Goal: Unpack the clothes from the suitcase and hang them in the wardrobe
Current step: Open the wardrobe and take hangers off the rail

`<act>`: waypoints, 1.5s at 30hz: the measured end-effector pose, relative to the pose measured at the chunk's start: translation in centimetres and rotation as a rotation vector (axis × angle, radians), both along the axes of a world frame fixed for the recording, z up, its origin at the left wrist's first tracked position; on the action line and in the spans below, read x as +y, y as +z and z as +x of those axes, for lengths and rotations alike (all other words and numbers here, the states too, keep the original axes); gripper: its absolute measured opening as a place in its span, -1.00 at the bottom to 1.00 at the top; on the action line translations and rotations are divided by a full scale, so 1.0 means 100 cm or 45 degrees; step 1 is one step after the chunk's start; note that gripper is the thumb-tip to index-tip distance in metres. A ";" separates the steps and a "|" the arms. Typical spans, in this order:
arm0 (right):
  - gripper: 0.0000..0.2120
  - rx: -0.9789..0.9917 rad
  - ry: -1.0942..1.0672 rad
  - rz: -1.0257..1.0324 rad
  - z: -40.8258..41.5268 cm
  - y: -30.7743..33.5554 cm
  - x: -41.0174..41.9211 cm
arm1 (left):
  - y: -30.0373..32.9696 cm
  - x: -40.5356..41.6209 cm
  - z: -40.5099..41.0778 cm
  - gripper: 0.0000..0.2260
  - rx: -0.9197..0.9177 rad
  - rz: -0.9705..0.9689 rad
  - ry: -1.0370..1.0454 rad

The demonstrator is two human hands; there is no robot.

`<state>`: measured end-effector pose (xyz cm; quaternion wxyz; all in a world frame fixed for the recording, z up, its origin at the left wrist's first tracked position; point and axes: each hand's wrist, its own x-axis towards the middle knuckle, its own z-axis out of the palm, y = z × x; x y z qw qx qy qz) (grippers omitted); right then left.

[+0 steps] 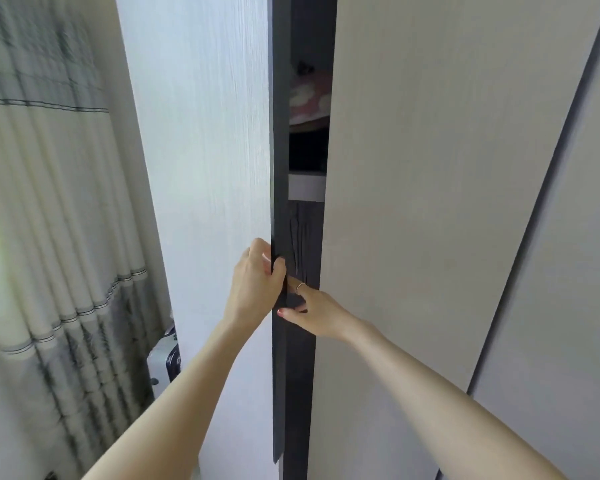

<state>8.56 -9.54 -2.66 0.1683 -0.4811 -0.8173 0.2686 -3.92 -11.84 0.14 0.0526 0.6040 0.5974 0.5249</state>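
Wardrobe [430, 202] filling centre-right, pale woodgrain doors slightly ajar. Left hand [253, 289] is gripping left door's dark edge [279, 168], fingers curled round it. Right hand [312, 313] is reaching into the gap, fingers hooking right door [430, 237]. Suitcase [165, 362] sitting far left, beside pleated curtain [49, 237].

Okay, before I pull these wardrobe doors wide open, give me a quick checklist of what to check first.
1. Left hand has a grip on the left door edge: ok.
2. Right hand fingers behind the right door edge: ok.
3. Doors already parted, with a gap showing: ok.
4. Pink bedding on the upper shelf stays put when the doors open: cannot tell.
5. Free hanging room inside: cannot tell, only a dark strip is visible.
6. Suitcase clear of the left door's swing: cannot tell.
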 end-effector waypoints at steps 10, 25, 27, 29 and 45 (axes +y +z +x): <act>-0.49 0.251 0.082 -0.208 -0.066 0.004 -0.061 | -0.001 -0.075 -0.062 -0.74 0.044 0.056 0.119; -0.39 0.073 0.343 -0.227 -0.197 -0.016 -0.116 | -0.010 -0.150 -0.192 -0.87 -0.170 0.088 0.068; -0.37 0.109 0.363 -0.272 -0.217 -0.018 -0.121 | -0.008 -0.156 -0.208 -0.89 -0.174 0.052 0.114; -0.36 0.120 0.381 -0.286 -0.240 -0.018 -0.127 | -0.007 -0.162 -0.225 -0.88 -0.220 0.020 0.149; -0.53 0.123 0.222 -0.092 -0.236 -0.027 -0.095 | -0.014 -0.175 -0.233 -0.71 0.120 0.373 0.251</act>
